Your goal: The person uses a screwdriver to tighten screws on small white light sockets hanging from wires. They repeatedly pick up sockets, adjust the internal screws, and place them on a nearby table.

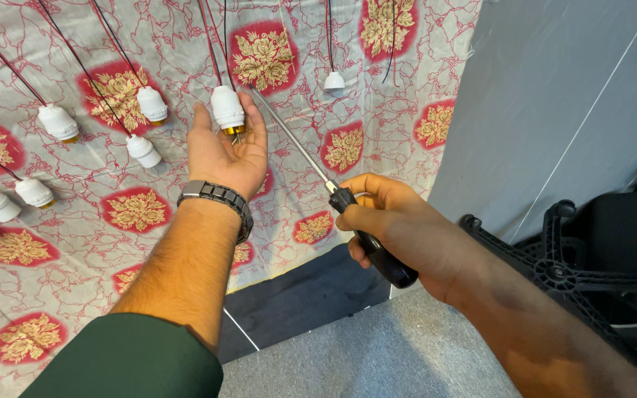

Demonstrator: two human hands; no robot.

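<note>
Left hand (224, 151) cups white lamp socket (228, 107), fingers spread; right hand (396, 221) fingers wrapped round screwdriver (337, 195); steady socket, keep tip square on screw

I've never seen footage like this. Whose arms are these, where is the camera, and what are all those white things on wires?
There is no machine here: these are a person's two bare arms, filmed by one camera worn on their head and looking down at the hands.

The left hand, with a dark wristband and a green sleeve, is open and cups a white lamp socket with a brass-coloured end. The right hand grips the black handle of a long screwdriver, whose metal shaft points up toward that socket.

More white sockets lie on red and black wires across a cloth printed with red and gold flowers. At the right there is a grey surface and the black base of a chair.
</note>
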